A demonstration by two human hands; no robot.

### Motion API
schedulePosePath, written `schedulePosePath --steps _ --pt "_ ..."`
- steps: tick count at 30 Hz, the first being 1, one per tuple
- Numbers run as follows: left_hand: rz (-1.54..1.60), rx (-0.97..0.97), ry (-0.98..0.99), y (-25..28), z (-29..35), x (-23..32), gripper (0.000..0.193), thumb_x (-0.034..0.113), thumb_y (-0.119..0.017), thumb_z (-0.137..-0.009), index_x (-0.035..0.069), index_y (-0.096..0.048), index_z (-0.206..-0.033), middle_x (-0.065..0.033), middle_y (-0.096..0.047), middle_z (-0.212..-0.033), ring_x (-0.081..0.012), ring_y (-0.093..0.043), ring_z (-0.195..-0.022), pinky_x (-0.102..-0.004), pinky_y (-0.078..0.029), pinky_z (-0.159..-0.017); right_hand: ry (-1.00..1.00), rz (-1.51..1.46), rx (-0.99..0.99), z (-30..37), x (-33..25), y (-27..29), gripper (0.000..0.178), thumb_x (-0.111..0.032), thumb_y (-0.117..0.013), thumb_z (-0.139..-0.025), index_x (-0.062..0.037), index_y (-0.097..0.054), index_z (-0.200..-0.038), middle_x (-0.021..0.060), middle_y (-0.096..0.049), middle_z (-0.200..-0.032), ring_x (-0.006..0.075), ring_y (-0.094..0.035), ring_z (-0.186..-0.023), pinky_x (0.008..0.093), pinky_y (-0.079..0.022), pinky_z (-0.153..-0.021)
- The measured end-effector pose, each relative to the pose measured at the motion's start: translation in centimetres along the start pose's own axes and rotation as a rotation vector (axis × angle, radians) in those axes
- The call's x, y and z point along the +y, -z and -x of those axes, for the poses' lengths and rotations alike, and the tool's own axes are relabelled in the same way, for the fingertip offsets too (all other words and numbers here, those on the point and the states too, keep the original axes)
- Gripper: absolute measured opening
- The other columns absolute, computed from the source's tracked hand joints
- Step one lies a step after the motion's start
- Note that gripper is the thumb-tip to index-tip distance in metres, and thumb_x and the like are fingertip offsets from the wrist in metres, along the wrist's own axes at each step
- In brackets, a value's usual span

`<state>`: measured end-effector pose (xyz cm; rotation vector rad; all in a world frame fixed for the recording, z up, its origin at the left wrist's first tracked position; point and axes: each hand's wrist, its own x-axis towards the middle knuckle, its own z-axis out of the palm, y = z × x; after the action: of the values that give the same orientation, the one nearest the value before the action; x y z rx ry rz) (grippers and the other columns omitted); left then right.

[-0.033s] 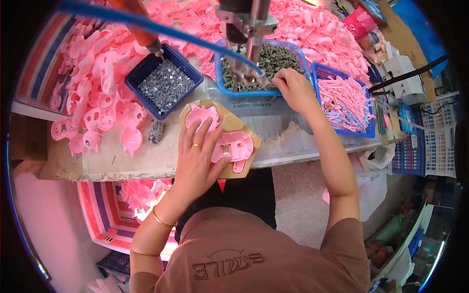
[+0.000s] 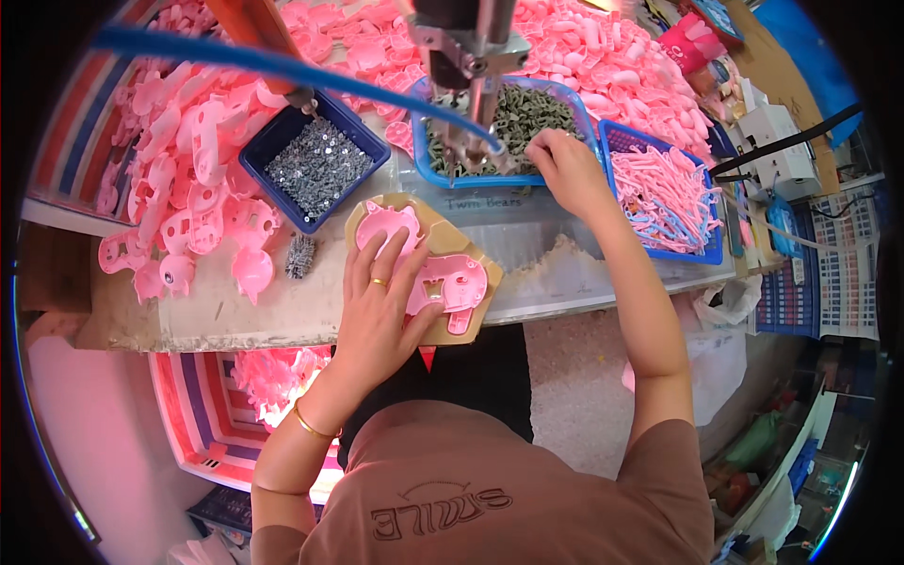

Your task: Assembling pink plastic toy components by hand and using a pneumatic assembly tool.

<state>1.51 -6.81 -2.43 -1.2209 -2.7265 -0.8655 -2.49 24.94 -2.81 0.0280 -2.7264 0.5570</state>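
My left hand [image 2: 377, 301] lies with fingers spread over a tan holding block [image 2: 485, 301] at the table's front edge. Set in the block are a pink cat-eared shell piece [image 2: 384, 221], partly under my fingers, and a pink molded shell half [image 2: 463, 281] with a square opening. My right hand [image 2: 570, 169] is at the right front of a light-blue basket [image 2: 523, 179] heaped with small grey-green parts [image 2: 541, 118]. Its thumb and fingers are pinched together; whatever is between them is too small to make out.
A dark-blue bin [image 2: 367, 174] of screws [image 2: 315, 169] stands left, a small screw pile [image 2: 299, 256] before it. Pink shells [image 2: 207, 141] heap left and behind. A blue basket [image 2: 678, 254] holds pink and blue sticks. An orange driver [image 2: 259, 42], metal tool head [image 2: 466, 56] and blue hose [image 2: 282, 66] hang overhead.
The hanging metal tool head and the blue hose have shifted slightly left; the orange driver's tip has moved a little. My hands hold nearly the same places.
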Motion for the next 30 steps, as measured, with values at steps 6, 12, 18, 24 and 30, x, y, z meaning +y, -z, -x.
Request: schedulePosePath --steps 6,12,18,24,30 --pt "0.093 0.019 -0.068 0.4 -1.1 0.5 0.059 0.021 -0.069 -0.085 0.006 -0.046 -0.138 -0.0170 -0.042 -0.144 -0.0398 -0.035 -0.134 -0.0487 -0.031 -0.111 -0.006 -0.263 -0.133 -0.4 -2.0 2.4 0.015 -0.015 -0.056 -0.097 -0.0005 -0.057 -0.096 0.0132 -0.063 -0.080 0.0243 -0.064 -0.076 0.0348 -0.049 -0.068" --pt "0.545 0.053 0.092 0.0 -3.5 2.6 0.054 0.010 -0.066 -0.088 0.003 -0.047 -0.137 -0.0168 -0.063 -0.116 -0.0345 -0.063 -0.102 -0.0415 -0.050 -0.088 0.234 -0.400 -0.274 3.7 -10.0 3.1 0.012 -0.015 -0.059 -0.095 -0.0021 -0.058 -0.095 0.0138 -0.064 -0.085 0.0253 -0.066 -0.079 0.0352 -0.050 -0.070" --pt "0.500 0.071 0.040 -0.5 -3.0 1.6 0.026 0.001 -0.064 -0.089 0.002 -0.065 -0.115 -0.0130 -0.068 -0.098 -0.0251 -0.068 -0.085 -0.0320 -0.054 -0.076 -0.222 -0.441 -0.271 4.5 -4.4 7.1 0.013 -0.011 -0.062 -0.089 -0.0026 -0.065 -0.098 0.0142 -0.067 -0.088 0.0259 -0.066 -0.082 0.0362 -0.051 -0.073" --pt "0.828 -0.029 0.359 -0.4 -3.1 1.7 0.020 0.005 -0.065 -0.091 -0.001 -0.066 -0.110 -0.0054 -0.068 -0.099 -0.0112 -0.066 -0.089 -0.0249 -0.053 -0.075 -0.269 0.193 0.066 7.1 9.7 7.3 0.014 -0.008 -0.063 -0.085 -0.0036 -0.070 -0.097 0.0138 -0.068 -0.094 0.0290 -0.066 -0.089 0.0374 -0.052 -0.077" --pt "0.943 -0.071 0.404 -0.5 -3.0 1.6 0.022 0.009 -0.058 -0.097 -0.004 -0.063 -0.115 -0.0066 -0.067 -0.100 -0.0108 -0.065 -0.089 -0.0236 -0.053 -0.076 -0.194 0.317 -0.036 6.1 9.5 6.5 0.014 -0.013 -0.066 -0.083 -0.0072 -0.070 -0.095 0.0121 -0.061 -0.092 0.0328 -0.063 -0.086 0.0426 -0.050 -0.075"
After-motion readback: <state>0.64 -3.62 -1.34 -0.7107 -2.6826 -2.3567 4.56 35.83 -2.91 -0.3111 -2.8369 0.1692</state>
